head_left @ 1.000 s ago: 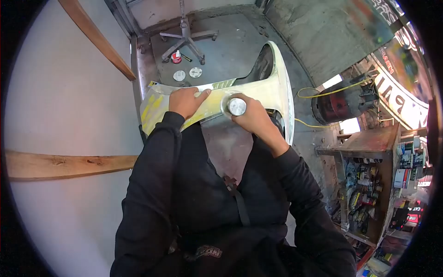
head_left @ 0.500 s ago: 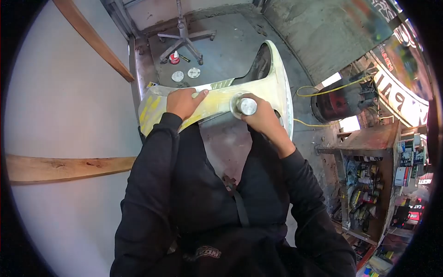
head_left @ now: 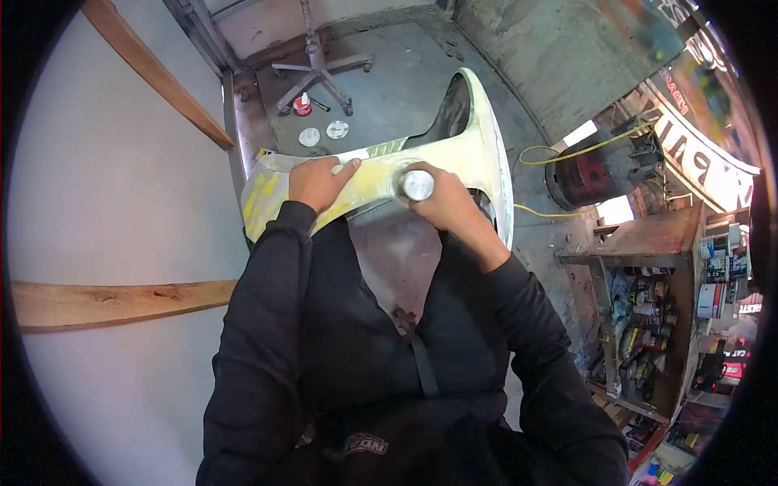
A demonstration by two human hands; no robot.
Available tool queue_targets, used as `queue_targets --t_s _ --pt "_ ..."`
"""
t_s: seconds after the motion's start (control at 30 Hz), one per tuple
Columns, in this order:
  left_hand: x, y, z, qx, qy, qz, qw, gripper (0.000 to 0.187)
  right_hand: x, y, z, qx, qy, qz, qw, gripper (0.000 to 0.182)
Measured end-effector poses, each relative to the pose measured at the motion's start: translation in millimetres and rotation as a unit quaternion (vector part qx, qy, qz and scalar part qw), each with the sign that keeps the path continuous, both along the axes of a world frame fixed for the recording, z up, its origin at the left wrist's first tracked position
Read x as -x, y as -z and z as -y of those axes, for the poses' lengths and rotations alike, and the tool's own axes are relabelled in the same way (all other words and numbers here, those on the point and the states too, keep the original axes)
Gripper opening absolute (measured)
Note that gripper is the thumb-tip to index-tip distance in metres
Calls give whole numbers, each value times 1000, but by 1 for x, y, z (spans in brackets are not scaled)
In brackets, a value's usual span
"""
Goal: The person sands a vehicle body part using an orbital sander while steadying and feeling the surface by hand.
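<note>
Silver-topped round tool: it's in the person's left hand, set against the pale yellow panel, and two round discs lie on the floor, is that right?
Not quite: the head view shows the silver-topped round tool in the right hand, not the left. It is set against the pale yellow panel, and two round discs do lie on the floor.

Right hand (head_left: pixel 447 202) gripping silver-topped tool (head_left: pixel 419 185) on yellowish panel (head_left: pixel 472 150); left hand (head_left: pixel 314 185) resting on panel.

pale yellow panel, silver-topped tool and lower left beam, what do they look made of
Panel: perhaps plastic, from its moulded curves; matte, patchy coating hides the base. Tool: its top looks like metal, given the silvery sheen. Beam: wood, seemingly unpainted, with knots and grain showing.
</note>
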State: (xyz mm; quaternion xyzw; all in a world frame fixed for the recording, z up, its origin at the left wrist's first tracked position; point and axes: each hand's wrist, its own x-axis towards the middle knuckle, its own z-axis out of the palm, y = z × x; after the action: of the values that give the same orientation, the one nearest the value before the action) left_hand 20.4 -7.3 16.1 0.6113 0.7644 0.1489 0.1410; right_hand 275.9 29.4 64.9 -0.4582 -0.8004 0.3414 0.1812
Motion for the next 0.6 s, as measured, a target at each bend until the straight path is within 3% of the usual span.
queue_targets --t_s 0.27,0.6 --pt "-1 3 -1 -11 0 -5 1000 69 -24 -12 -9 29 67 -5 997 49" --pt "-2 2 0 -18 -4 -9 1000 68 17 -10 -9 9 4 20 1000 49"
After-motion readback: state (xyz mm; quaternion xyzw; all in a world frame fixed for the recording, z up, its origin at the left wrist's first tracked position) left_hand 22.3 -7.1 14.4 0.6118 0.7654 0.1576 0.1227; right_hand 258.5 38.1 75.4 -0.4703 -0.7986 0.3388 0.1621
